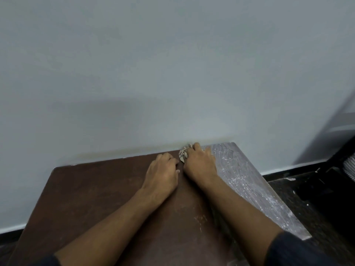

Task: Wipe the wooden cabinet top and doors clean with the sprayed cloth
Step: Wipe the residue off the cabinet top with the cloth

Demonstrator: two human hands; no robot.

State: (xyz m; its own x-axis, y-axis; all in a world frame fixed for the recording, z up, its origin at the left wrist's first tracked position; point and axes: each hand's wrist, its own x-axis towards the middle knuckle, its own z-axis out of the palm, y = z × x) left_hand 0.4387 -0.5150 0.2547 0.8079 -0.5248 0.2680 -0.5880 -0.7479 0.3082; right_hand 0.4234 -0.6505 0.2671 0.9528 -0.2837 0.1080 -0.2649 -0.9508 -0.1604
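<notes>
Cloth (183, 154) sits bunched at the far edge of the cabinet top (96, 192), right hand (199, 164) curled over it, gripping; left hand (163, 173) presses beside; the whitish smeared strip (240, 175) lies right, right hand nearer

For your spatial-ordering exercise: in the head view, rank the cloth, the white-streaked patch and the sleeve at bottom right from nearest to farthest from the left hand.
From the left hand:
1. Cloth, just to its right, under the right hand.
2. White-streaked patch, along the cabinet top's right side.
3. Sleeve, bottom right corner.
</notes>
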